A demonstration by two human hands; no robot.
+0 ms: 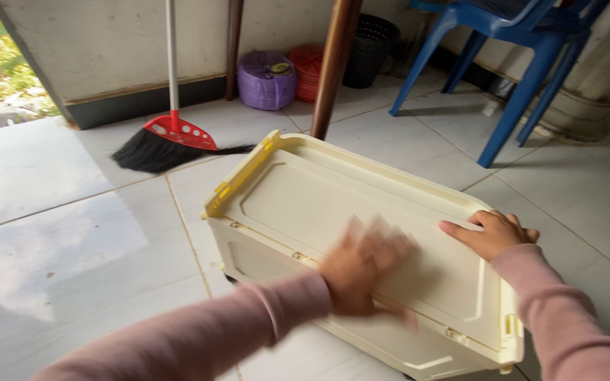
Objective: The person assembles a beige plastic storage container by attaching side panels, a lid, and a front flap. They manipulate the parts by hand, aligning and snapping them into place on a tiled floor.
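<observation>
one cream storage box [361, 233], two hands [361, 264], one broom [167, 137], two blue chairs [524, 49]

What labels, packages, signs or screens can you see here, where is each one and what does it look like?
Label: on top of the purple woven basket by the back wall; small, round, yellow and dark.
No signs, screens or packages show. The cream storage box under the left hand and right hand has no visible label.

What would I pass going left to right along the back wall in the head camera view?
Broom → purple basket → red basket → black basket → blue chair.
</observation>
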